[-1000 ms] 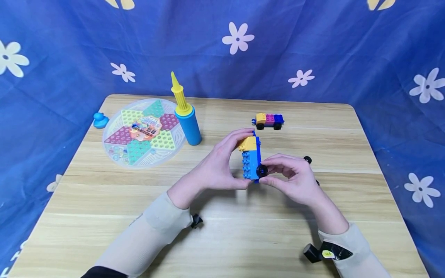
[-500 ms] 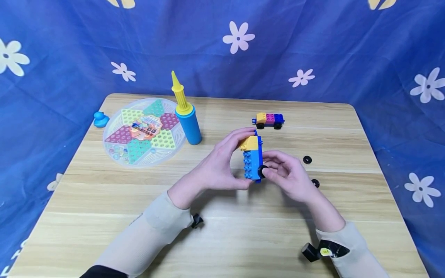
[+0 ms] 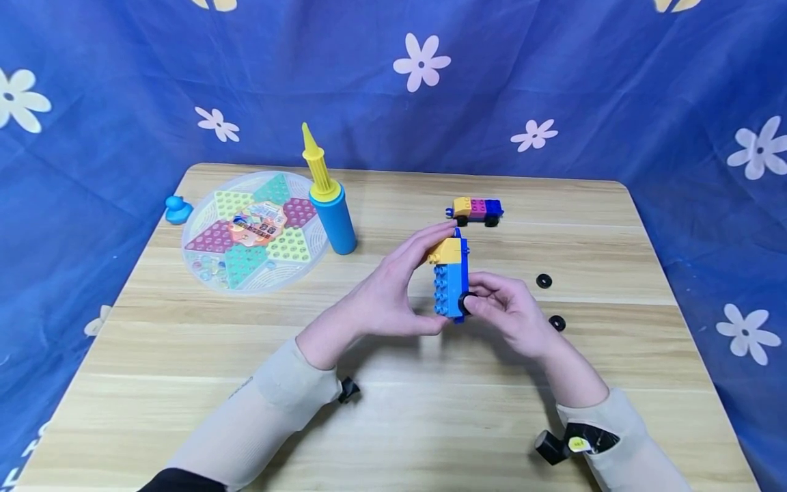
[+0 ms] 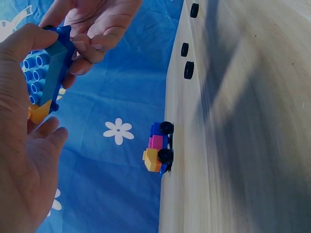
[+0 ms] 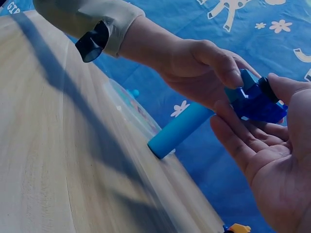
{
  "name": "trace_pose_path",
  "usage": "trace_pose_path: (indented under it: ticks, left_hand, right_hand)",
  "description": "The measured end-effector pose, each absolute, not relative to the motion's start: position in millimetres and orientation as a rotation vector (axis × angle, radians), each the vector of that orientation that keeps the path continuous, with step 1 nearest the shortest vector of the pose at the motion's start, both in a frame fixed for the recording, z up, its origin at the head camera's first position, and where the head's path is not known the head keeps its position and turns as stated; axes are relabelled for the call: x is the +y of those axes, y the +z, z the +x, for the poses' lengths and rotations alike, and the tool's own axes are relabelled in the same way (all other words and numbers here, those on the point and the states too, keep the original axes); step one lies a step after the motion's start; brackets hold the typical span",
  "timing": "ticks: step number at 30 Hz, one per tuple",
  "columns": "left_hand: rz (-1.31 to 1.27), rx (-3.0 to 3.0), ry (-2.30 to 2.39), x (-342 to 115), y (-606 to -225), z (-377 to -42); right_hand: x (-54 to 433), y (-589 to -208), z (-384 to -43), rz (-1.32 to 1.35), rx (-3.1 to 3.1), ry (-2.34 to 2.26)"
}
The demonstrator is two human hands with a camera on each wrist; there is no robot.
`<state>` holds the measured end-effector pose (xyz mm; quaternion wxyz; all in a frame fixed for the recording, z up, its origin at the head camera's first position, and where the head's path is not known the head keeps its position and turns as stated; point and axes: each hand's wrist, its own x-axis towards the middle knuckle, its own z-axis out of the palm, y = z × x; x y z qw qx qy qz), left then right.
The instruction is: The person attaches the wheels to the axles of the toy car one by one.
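Observation:
My left hand (image 3: 393,294) grips a toy block car (image 3: 452,283) by its two ends, holding it up on end above the table. The car has a light blue block with studs, a yellow block and a dark blue base. A black toy wheel (image 3: 466,303) sits at the lower end of the base. My right hand (image 3: 510,311) pinches that wheel, thumb on its face and fingers behind the base. In the right wrist view the thumb presses on the wheel (image 5: 268,90), while the fingers lie under the base.
Loose black wheels (image 3: 544,281) lie right of my right hand. A small finished block car (image 3: 476,210) stands at the back. To the left are a blue and yellow hand pump (image 3: 334,219), a round game board (image 3: 255,232) and a blue rubber duck (image 3: 177,210).
My right thumb has shifted onto the wheel's face, and the fingers have moved behind the base. The held car has drifted slightly right. Two loose wheels show more fully beside the right hand.

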<state>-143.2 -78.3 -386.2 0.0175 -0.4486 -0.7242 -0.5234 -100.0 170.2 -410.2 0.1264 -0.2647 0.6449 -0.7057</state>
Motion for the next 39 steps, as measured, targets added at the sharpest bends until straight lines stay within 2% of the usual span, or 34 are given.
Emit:
trace_pose_path:
  ticks: [8, 21, 29, 39]
  left_hand:
    - [-1.309, -2.286, -1.674, -77, -384, -141]
    - [-1.165, -2.357, -1.966, -74, -377, -136]
    - [-1.15, -2.334, -1.954, -71, -377, -135]
    - [-1.051, -2.3, -2.101, -70, -378, -133]
  right_hand:
    - [165, -407, -94, -0.664, 2.013, -2.159]
    - [159, -404, -85, -0.751, 2.194, -2.113]
    - [156, -402, -84, -0.808, 2.301, -2.054]
    - [160, -397, -82, -0.724, 2.361, -2.0]
